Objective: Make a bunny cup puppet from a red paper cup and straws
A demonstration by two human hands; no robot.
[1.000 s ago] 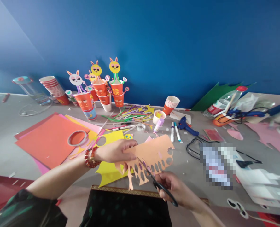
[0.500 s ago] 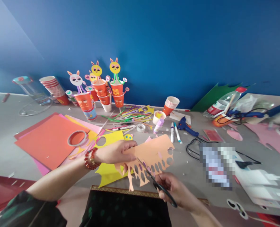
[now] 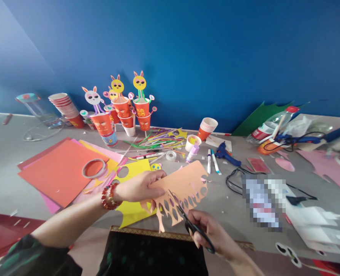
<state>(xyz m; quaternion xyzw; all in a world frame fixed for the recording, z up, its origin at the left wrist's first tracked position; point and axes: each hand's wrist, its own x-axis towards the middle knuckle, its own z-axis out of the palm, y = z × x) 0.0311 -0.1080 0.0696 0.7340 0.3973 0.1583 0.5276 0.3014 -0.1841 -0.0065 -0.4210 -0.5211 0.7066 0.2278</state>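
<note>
My left hand (image 3: 139, 186) pinches the left end of a peach paper sheet (image 3: 184, 182) that has several oval holes cut along its lower edge. In my right hand (image 3: 213, 234) I grip black scissors (image 3: 190, 222), their blades poking into the cut-out edge of the sheet. A red bead bracelet (image 3: 108, 196) circles my left wrist. Both hands hover just above the near edge of the grey table (image 3: 3, 184).
Orange paper sheets (image 3: 61, 170) with a tape ring (image 3: 93, 168) lie left. Red cups with bunny figures (image 3: 121, 105) stand at the back, near straws (image 3: 155, 140), markers (image 3: 211, 161), a blue glue gun (image 3: 226, 152), cup stacks (image 3: 207, 127) and a bottle (image 3: 270, 124). White cut-outs (image 3: 316, 226) lie right.
The peach sheet has turned slightly, its right end lifting and drawing in. The scissors have shifted a little left along the cut edge.
</note>
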